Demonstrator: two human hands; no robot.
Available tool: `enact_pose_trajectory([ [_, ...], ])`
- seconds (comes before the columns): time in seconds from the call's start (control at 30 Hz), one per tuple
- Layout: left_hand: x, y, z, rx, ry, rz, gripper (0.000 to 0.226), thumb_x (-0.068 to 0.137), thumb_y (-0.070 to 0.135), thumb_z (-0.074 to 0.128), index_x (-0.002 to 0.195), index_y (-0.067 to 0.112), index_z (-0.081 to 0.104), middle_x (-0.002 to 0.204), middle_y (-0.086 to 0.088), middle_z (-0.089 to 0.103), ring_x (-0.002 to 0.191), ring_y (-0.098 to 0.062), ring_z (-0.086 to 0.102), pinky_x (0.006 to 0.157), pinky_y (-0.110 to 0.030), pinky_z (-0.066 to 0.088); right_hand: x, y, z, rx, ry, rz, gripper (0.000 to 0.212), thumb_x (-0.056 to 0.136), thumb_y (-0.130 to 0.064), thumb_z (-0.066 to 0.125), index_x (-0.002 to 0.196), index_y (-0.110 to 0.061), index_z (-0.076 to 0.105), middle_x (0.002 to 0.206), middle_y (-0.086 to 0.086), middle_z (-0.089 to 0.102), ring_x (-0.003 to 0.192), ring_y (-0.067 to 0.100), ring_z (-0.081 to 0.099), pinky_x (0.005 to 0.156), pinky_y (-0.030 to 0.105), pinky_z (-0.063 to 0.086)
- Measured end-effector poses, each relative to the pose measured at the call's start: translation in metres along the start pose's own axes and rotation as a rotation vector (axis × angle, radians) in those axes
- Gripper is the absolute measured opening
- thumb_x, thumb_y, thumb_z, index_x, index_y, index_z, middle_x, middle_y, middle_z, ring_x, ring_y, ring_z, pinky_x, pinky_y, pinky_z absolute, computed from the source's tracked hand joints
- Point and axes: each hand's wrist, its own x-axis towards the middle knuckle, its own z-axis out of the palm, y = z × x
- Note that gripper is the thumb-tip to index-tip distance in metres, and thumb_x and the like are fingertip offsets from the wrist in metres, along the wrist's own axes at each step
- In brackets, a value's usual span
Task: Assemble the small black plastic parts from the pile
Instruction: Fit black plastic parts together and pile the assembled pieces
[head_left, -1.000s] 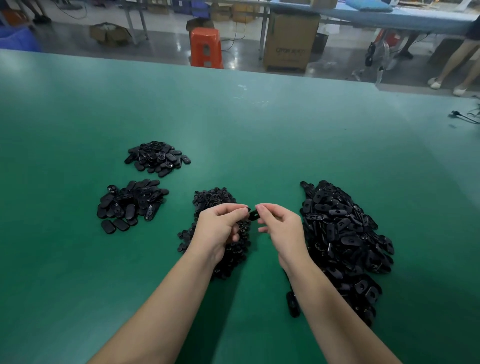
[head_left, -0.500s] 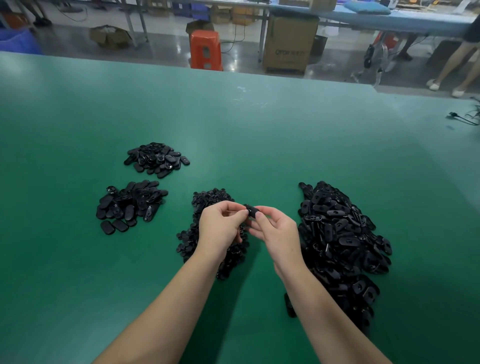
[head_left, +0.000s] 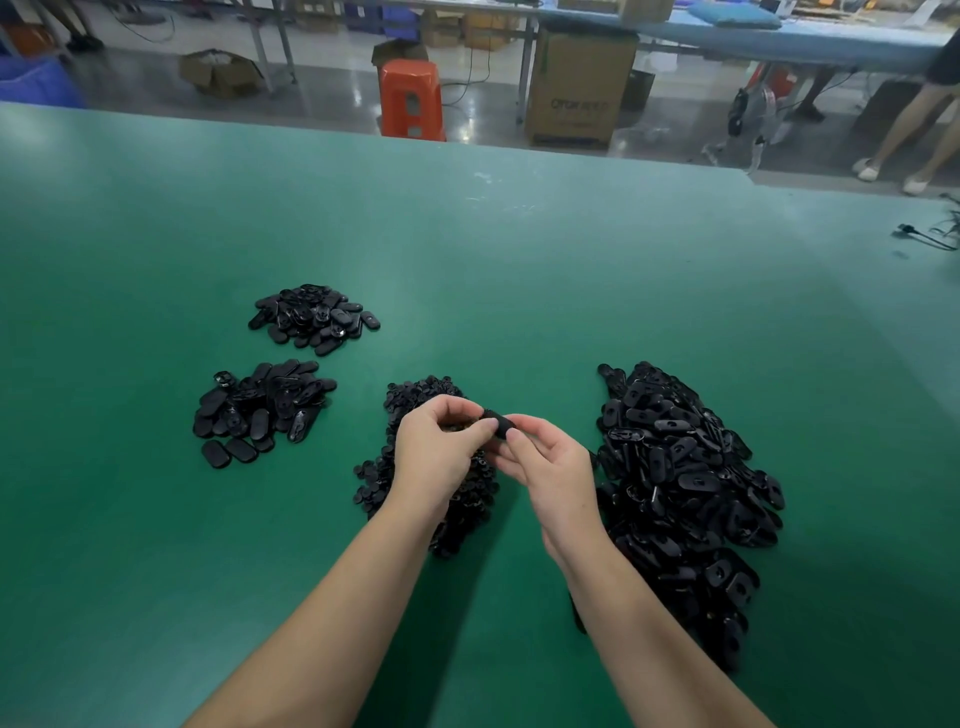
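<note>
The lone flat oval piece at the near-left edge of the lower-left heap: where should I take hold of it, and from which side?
Pinch the flat oval piece across its narrow width, along the two long edges, coming from above and from the near-left. It lies flat on the green table with bare mat on that side, while the lower-left heap crowds its far side. Both hands are busy now.

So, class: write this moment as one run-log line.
step: joining parts | left hand: pinches part | right hand: pinches same part | where: above middle pile | table: four black piles
</note>
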Motion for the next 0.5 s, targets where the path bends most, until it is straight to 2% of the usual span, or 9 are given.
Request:
enact_pose_trajectory([
  [0.07,0.0014,0.0015,-0.0020,-0.037,-0.038,-0.020,0.018,0.079,0.005,0.081,0.090,0.019,0.074,0.077,0.001,0.072,0.069,-0.005,0.065,0.064,-0.015,0.051,-0.0001,-0.0013,-0.0010,0.022,-0.011,0.004,0.014,0.100,0.003,0.053,0.107,0.000,0.065,0.098,0.014,0.077,0.094,0.026,0.076,0.079,0.027,0.061],
  [0.13,0.0025,0.0027,-0.0048,-0.053,-0.093,-0.038,0.018,0.079,0.005,0.082,0.091,0.017,0.077,0.069,0.004,0.070,0.062,-0.003,0.062,0.058,-0.011,0.047,-0.0001,-0.0023,-0.0016,0.013,-0.027,0.008,0.014,0.099,0.003,0.054,0.109,0.001,0.065,0.100,0.015,0.077,0.094,0.026,0.075,0.079,0.026,0.061],
  [0.27,0.0015,0.0045,-0.0084,-0.020,-0.146,-0.044,0.009,0.079,0.009,0.083,0.080,0.017,0.079,0.067,0.001,0.072,0.047,0.000,0.054,0.045,-0.011,0.040,0.0016,-0.0028,-0.0018,-0.033,-0.033,-0.003,0.013,0.096,0.001,0.062,0.108,-0.001,0.066,0.101,0.018,0.076,0.089,0.024,0.075,0.076,0.026,0.061],
  [0.4,0.0010,0.0035,-0.0083,0.080,-0.126,-0.023,0.008,0.083,0.014,0.079,0.078,0.020,0.078,0.069,-0.006,0.073,0.044,0.000,0.051,0.045,-0.013,0.041,0.0059,-0.0022,-0.0026,-0.077,-0.038,-0.002,0.014,0.096,0.004,0.061,0.102,-0.005,0.069,0.096,0.017,0.076,0.085,0.022,0.074,0.074,0.028,0.061],
  [0.5,0.0000,0.0038,-0.0066,0.125,-0.149,-0.039,0.009,0.085,0.013,0.076,0.080,0.020,0.077,0.064,0.003,0.071,0.043,-0.004,0.050,0.046,-0.019,0.044,0.0080,-0.0017,-0.0031,-0.123,-0.047,-0.005,0.015,0.096,0.005,0.060,0.101,-0.007,0.068,0.092,0.014,0.076,0.082,0.023,0.073,0.076,0.032,0.063],
])
